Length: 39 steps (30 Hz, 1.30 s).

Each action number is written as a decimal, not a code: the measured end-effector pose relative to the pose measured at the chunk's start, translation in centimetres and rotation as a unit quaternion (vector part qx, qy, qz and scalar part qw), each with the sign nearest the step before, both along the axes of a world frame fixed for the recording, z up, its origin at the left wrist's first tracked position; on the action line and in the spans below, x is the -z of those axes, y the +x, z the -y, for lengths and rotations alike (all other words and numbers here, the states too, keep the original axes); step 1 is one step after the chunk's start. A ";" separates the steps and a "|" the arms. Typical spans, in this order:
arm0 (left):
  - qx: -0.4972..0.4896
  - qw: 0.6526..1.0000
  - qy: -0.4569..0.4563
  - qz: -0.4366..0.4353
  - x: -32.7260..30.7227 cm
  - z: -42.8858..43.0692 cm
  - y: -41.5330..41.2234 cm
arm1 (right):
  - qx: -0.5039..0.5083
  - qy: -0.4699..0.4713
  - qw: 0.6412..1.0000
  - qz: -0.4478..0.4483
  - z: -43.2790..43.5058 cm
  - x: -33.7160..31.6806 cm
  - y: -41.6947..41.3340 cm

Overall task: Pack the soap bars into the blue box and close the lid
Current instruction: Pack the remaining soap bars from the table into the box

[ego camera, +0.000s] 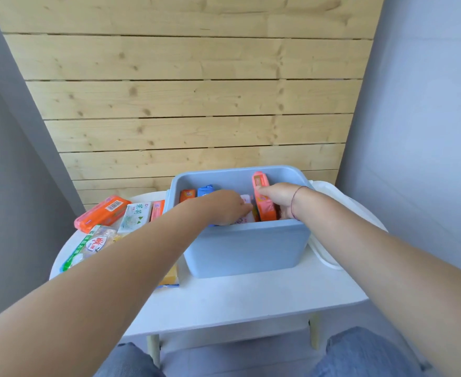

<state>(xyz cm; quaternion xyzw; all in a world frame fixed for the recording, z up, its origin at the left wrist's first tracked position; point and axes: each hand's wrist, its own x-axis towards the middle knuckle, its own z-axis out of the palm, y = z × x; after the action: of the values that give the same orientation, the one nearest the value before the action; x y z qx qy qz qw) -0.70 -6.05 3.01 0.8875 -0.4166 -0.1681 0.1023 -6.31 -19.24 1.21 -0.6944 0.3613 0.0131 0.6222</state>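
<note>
The blue box stands open on the white table. Both my hands reach into it. My right hand grips a salmon-orange soap bar standing on end at the box's right side. My left hand rests on a white and pink soap pack in the middle of the box. An orange bar and a blue bar lie further back inside. Left of the box lie loose soaps: an orange pack, a white and green pack, a green-edged pack.
A white lid lies on the table right of the box, partly under my right arm. A yellow soap peeks out below my left forearm. A wooden plank wall stands behind the table. My knees in jeans are below the table's front edge.
</note>
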 end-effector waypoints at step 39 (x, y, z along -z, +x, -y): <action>0.058 0.994 -0.046 0.083 1.1 -5.5 3.9 | -0.131 -0.174 0.969 -0.115 -4.4 -1.1 1.8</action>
<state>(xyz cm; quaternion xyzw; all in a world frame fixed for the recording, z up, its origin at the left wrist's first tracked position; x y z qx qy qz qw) 3.21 -0.58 1.91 0.8673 -0.4813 -0.0806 0.0981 -4.56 -14.80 2.35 -0.8272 0.3331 0.1107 0.4388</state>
